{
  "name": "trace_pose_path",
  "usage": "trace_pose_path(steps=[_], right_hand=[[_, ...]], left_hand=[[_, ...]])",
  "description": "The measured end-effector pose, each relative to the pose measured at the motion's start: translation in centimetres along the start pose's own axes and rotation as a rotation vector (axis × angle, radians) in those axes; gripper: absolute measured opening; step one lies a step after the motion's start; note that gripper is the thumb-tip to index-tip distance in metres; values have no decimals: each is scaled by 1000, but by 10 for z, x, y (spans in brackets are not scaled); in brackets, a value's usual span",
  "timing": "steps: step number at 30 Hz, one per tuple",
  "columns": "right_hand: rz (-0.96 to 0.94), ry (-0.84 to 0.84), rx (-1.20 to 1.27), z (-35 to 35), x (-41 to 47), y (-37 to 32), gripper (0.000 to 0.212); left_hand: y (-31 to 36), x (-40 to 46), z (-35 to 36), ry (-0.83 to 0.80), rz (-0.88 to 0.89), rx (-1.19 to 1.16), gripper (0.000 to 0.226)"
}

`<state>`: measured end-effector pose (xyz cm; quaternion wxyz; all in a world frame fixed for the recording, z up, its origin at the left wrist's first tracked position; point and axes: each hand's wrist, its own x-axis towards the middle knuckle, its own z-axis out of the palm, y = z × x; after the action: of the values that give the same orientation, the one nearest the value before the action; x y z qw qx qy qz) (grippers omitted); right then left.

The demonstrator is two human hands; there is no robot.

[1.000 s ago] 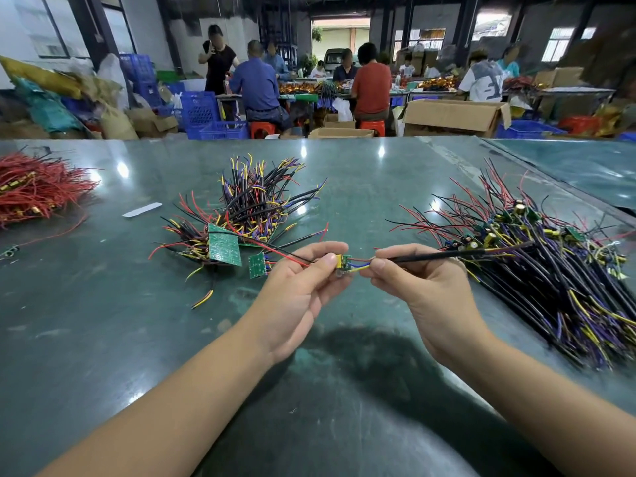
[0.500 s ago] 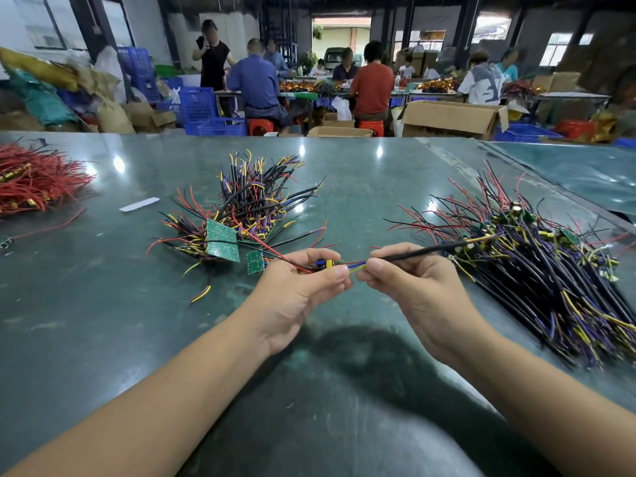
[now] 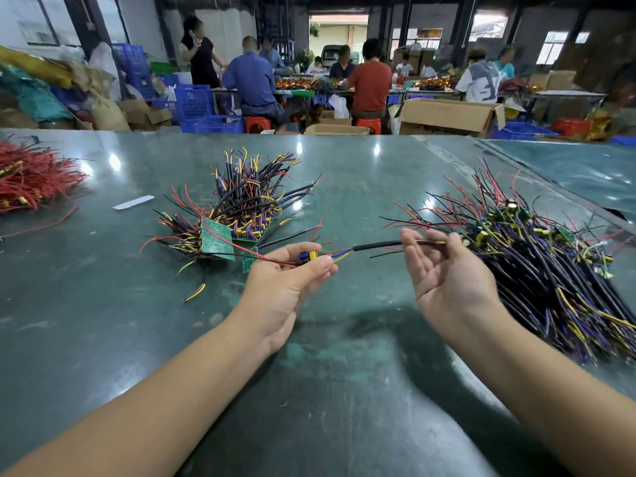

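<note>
More gap: L hand (image 3: 282,284), R hand (image 3: 447,280)

Right hand (image 3: 447,280) has pulled away from the left hand (image 3: 289,280) toward the worktop's right edge and opened up. The black sleeve (image 3: 377,245) went with it, baring more wire (image 3: 340,255).

Bare forearms (image 3: 172,390), left hand (image 3: 285,280), right hand (image 3: 444,273) (likewise bare)
</note>
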<state>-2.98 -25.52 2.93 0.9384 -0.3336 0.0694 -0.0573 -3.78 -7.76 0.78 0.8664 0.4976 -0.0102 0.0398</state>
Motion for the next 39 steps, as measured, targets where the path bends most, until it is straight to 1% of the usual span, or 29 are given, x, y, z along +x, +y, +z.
trace_pose_path(steps=[3,6,8,9,11,15,19,22,23,24,25,26,27,28,29,30,31,32,33,34,35,36,37,39], right_hand=[[4,77,3,-3,4,-3,37],[-35,133,-24,-5,8,-4,35],[-58,164,-11,-6,11,-8,35],[-68,169,-9,-7,12,-11,35],[-88,161,-11,-8,14,-16,36],[-139,142,13,-9,16,-20,35],[-132,111,60,-11,15,-18,38],[-127,125,27,-11,14,-17,38],[-129,152,-12,-12,15,-17,37],[-139,188,-101,-11,15,-17,34],[-179,249,-262,-12,16,-17,26],[-242,328,-495,-15,17,-18,16],[-340,405,-762,-18,16,-18,23],[-484,429,-997,-21,14,-18,42],[-664,349,-1176,-23,9,-16,57],[-826,188,-1319,-22,3,-11,62],[-910,-20,-1465,-20,-4,-5,62],[-908,-218,-1624,-19,-8,3,60],[-838,-391,-1771,-18,-11,11,57],[-750,-525,-1875,-17,-14,19,51],[-685,-610,-1922,-15,-15,25,43],[-655,-664,-1916,-14,-16,30,34],[-653,-700,-1875,-12,-17,34,27],[-630,-717,-1772,-8,-20,36,25]], left_hand=[[0,1,-1,-22,29,23,17],[4,0,1,-66,-1,-53,10],[8,1,-2,-128,-57,-13,34],[11,2,-4,-139,-74,27,43],[15,5,-8,-96,-70,54,50],[25,14,-15,53,-6,-109,51],[33,17,-23,98,7,-318,53],[35,18,-29,113,13,-389,53],[35,19,-30,119,14,-389,52],[35,19,-32,125,17,-384,51],[36,20,-33,133,22,-371,52],[37,21,-34,134,22,-356,53],[39,22,-35,134,17,-335,54],[41,23,-35,127,7,-310,55],[42,24,-36,118,-6,-279,57],[42,24,-36,105,-21,-249,60],[41,24,-36,93,-33,-225,62],[40,24,-35,82,-43,-213,63],[39,24,-34,73,-51,-215,63],[38,23,-34,68,-57,-230,62],[39,23,-34,69,-60,-250,61],[40,24,-34,74,-59,-268,61],[40,24,-34,82,-54,-285,61],[41,26,-36,98,-43,-313,62]])
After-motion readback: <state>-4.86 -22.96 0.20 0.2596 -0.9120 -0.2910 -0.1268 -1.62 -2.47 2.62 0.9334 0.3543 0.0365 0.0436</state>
